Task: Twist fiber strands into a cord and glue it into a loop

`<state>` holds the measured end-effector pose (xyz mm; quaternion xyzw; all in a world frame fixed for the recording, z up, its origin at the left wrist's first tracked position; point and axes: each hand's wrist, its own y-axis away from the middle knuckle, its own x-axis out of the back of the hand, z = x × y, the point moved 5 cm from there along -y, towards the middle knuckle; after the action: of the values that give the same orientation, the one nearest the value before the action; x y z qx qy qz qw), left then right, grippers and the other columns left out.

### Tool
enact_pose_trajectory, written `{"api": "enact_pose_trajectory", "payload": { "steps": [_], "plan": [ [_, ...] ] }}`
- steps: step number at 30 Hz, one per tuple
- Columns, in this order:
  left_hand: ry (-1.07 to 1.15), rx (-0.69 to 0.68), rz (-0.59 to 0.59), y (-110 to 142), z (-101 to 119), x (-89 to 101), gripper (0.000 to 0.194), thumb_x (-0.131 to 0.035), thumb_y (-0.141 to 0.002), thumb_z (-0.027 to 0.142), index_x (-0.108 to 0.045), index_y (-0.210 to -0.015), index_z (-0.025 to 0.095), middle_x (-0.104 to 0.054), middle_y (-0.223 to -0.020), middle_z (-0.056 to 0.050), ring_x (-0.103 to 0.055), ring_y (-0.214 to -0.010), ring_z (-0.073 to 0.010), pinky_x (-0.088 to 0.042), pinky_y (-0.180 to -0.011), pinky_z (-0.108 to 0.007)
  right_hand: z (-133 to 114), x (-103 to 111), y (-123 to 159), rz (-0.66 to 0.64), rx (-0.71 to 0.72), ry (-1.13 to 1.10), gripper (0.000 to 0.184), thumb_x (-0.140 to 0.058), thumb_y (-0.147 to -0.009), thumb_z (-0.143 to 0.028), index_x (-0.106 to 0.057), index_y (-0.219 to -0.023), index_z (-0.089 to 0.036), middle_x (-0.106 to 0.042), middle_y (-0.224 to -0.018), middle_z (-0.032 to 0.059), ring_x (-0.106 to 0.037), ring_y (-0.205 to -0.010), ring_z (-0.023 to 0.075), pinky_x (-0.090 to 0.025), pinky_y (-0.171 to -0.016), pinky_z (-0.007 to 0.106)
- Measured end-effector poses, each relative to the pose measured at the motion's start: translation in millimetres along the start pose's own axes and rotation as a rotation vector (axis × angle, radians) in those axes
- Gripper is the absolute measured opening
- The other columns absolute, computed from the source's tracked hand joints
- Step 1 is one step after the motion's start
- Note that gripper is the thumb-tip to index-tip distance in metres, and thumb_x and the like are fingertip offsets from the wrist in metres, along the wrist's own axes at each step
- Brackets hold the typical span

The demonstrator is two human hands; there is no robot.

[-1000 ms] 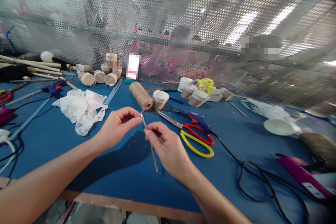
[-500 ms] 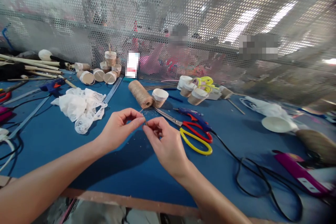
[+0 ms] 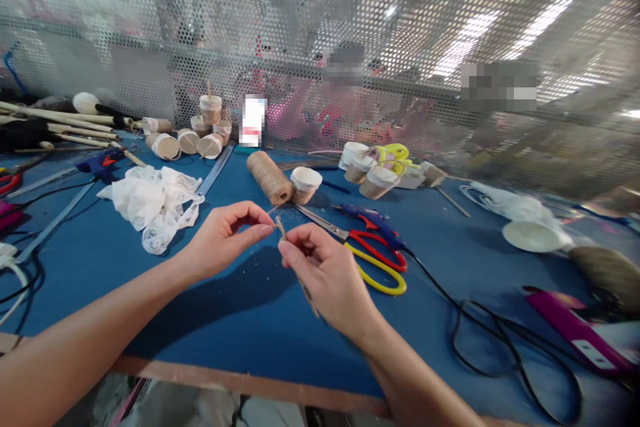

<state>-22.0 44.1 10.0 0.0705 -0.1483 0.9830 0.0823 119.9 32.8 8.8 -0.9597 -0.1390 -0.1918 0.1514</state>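
Note:
Between my fingertips runs a thin piece of brown twine [image 3: 281, 227], its loose tail hanging below my right hand. My left hand [image 3: 237, 237] pinches one part of it between thumb and forefinger. My right hand [image 3: 320, 267] is closed on the twine a little to the right. Just beyond the hands lies a spool of jute twine [image 3: 269, 177] on its side, touching a small cup with a white lace rim [image 3: 305, 185]. Scissors with red and yellow handles [image 3: 377, 260] rest open behind my right hand, beside a blue glue gun [image 3: 373, 221].
Crumpled white lace [image 3: 153, 203] lies to the left. Several wrapped cups [image 3: 210, 145] are stacked at the back left, and more cups [image 3: 379, 181] stand at the back right. A black cable [image 3: 460, 307] loops near a magenta power strip [image 3: 570, 327]. Perforated metal mesh [image 3: 300, 27] closes the back.
My right hand has shifted slightly right, away from the left. More of the twine now shows between the fingertips, and its tail has come into view below the right hand.

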Motion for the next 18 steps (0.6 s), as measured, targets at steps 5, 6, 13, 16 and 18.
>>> {"api": "enact_pose_trajectory", "payload": {
  "steps": [5,6,13,16,18],
  "plan": [
    [0.113,0.03,-0.013,0.3,1.6,-1.5,0.009,-0.062,-0.072,0.022,-0.059,-0.07,0.014,-0.059,-0.068,0.001,-0.053,-0.064,-0.0099,-0.043,-0.064,-0.022,-5.8,-0.8,-0.2,-0.08,-0.029,-0.092,0.014,-0.051,-0.082,-0.028,-0.051,-0.074,-0.018,-0.051,-0.057,-0.0036,-0.042,-0.048,0.0068,-0.035,-0.046,0.02],
    [0.129,0.033,-0.018,0.4,1.5,-1.6,0.009,-0.062,-0.072,0.022,-0.059,-0.07,0.014,-0.059,-0.068,0.001,-0.053,-0.064,-0.0097,-0.043,-0.063,-0.022,-6.4,-0.9,-0.1,-0.091,-0.036,-0.102,0.014,-0.051,-0.083,-0.028,-0.051,-0.074,-0.018,-0.051,-0.057,-0.0037,-0.041,-0.047,0.0065,-0.034,-0.045,0.02],
    [0.165,0.062,-0.018,-0.4,-2.9,2.8,0.013,-0.065,-0.07,0.026,-0.06,-0.068,0.014,-0.057,-0.064,0.002,-0.049,-0.06,-0.0081,-0.041,-0.06,-0.021,-7.4,-0.3,1.8,-0.154,-0.09,-0.191,0.02,-0.05,-0.083,-0.035,-0.052,-0.076,-0.017,-0.051,-0.056,-0.0039,-0.034,-0.043,0.0053,-0.027,-0.039,0.02],
    [0.229,0.075,-0.02,-0.3,-4.0,2.9,0.013,-0.067,-0.069,0.026,-0.061,-0.068,0.014,-0.059,-0.064,0.002,-0.05,-0.06,-0.0078,-0.042,-0.061,-0.021,-8.3,-0.9,2.4,-0.192,-0.107,-0.241,0.02,-0.05,-0.083,-0.036,-0.052,-0.078,-0.017,-0.05,-0.056,-0.0044,-0.034,-0.043,0.005,-0.026,-0.039,0.02],
    [0.281,0.104,-0.025,0.0,-5.3,1.1,0.014,-0.071,-0.065,0.026,-0.063,-0.068,0.014,-0.061,-0.064,0.001,-0.052,-0.059,-0.0082,-0.042,-0.061,-0.022,-8.2,-2.6,2.9,-0.228,-0.113,-0.269,0.02,-0.05,-0.084,-0.036,-0.052,-0.079,-0.017,-0.049,-0.056,-0.0046,-0.034,-0.043,0.0047,-0.025,-0.04,0.02]
  ]
}}
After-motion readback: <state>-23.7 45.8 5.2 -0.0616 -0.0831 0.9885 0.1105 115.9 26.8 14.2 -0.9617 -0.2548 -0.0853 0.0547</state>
